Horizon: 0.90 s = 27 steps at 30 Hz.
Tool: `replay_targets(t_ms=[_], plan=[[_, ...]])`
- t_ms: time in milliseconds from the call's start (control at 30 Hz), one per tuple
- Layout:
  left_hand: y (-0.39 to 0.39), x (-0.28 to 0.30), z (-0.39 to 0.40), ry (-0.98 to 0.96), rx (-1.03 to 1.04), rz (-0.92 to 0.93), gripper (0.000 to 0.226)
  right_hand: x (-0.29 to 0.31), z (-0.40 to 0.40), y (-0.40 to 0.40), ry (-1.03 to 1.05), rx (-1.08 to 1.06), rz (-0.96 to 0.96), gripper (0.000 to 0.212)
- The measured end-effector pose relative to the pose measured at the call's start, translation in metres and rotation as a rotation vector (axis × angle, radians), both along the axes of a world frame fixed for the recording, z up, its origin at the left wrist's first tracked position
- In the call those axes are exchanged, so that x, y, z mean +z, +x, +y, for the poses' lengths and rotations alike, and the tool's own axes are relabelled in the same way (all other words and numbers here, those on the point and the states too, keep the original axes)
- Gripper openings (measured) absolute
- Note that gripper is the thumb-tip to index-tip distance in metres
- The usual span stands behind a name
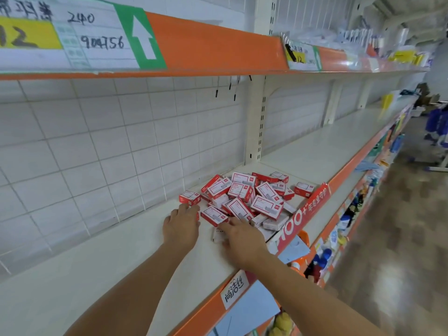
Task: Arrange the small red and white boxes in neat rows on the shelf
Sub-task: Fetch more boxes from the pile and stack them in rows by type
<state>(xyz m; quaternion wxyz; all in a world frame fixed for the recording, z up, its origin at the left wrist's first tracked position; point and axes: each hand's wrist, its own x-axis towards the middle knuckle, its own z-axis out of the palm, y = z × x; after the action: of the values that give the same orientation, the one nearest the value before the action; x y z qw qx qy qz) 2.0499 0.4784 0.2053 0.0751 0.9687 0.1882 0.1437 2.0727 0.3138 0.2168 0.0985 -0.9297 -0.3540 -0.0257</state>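
Reading "240" and "904756", a shelf label (97,32) tops jumbled boxes (244,197).

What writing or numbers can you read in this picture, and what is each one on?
"240" and "904756": handwritten on the white price card on the upper shelf edge.
"12": yellow patch of that card.
"12": smaller price card farther along.
"100+": red banner on the lower shelf edge.
"高洁丝": white tag.
Print on the boxes: too small to read.
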Motion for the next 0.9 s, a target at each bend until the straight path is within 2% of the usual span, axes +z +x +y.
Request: replay_targets(t_ms=[233,400,633,900], plan=[[-0.029,0.002,0.002,-0.041,0.008,0.006,0.036,0.0,0.001,0.0,0.004,0.028,-0.002,0.042],[-0.073,0.008,-0.004,-0.077,0.078,-0.014,0.036,0.008,0.003,-0.006,-0.017,0.127,-0.07,0.039],[-0.157,0.015,-0.028,-0.102,0.266,-0.058,0.035,0.015,0.017,-0.051,0.006,0.345,-0.083,0.037],[-0.283,0.025,-0.036,-0.1,0.553,-0.114,0.033,0.015,0.049,-0.142,0.056,0.613,-0.084,0.033]])
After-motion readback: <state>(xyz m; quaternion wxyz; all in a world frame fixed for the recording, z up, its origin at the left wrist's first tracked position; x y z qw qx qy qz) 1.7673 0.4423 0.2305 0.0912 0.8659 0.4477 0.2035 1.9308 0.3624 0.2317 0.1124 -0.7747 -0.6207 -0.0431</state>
